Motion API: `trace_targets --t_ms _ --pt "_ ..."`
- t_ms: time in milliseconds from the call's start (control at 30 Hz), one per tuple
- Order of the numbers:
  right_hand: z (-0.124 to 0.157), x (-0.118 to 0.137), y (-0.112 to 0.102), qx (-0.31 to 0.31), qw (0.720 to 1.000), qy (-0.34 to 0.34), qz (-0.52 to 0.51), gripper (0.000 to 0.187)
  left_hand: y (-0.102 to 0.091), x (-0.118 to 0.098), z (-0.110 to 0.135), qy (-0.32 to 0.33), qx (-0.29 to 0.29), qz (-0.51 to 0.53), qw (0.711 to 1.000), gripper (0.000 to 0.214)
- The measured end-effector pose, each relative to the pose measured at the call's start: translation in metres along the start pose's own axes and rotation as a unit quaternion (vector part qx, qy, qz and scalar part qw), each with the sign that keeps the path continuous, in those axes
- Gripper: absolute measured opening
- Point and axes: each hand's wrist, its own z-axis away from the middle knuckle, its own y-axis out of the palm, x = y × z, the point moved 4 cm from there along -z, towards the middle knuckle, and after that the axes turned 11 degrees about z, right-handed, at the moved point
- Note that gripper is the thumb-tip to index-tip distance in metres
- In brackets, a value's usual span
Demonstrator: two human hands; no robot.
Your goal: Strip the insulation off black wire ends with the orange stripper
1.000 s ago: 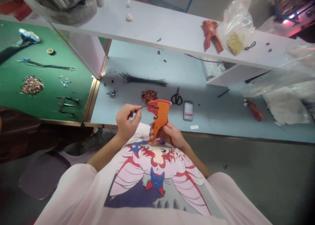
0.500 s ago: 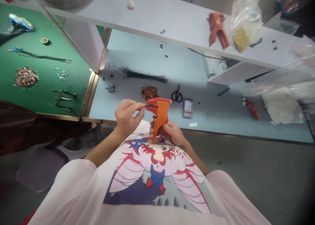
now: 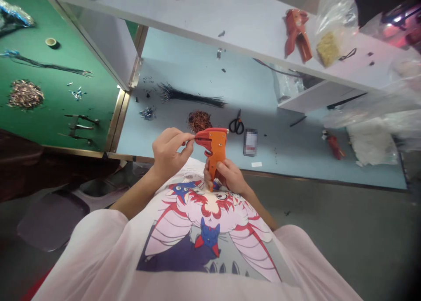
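So the right hand has its fingers wrapped round the handle of an orange wire stripper, held up in front of the shirt near the edge of the blue bench, and the left hand is pinched tight on a thin dark wire right at the tool's mouth, though the fingertips hide most of it. On the bench just beyond the stripper there's a pile of copper-coloured scraps, with a bundle of dark wires behind that and black-handled scissors beside a phone.
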Motion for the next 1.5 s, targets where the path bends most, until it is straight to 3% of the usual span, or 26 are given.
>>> trace_targets --t_ms 400,733,1033,1400,1500 --pt "-0.005 0.007 0.001 0.026 0.999 0.010 -0.016 0.040 -0.005 0.005 0.001 0.002 0.004 0.027 1.000 0.005" --pt "-0.002 0.013 -0.003 0.042 0.999 -0.001 0.032 0.041 -0.003 0.012 -0.001 -0.075 0.098 0.084 0.989 0.009" --pt "0.000 0.012 -0.001 0.029 0.999 0.014 0.019 0.035 -0.006 0.017 -0.004 -0.115 0.145 0.137 0.973 0.011" --pt "-0.003 0.008 0.000 0.019 0.999 0.014 0.025 0.038 -0.007 0.017 0.002 -0.141 0.119 0.149 0.971 0.010" --pt "-0.002 0.009 -0.001 0.027 0.999 0.019 0.039 0.041 -0.008 0.014 0.001 -0.118 0.092 0.147 0.978 0.009"
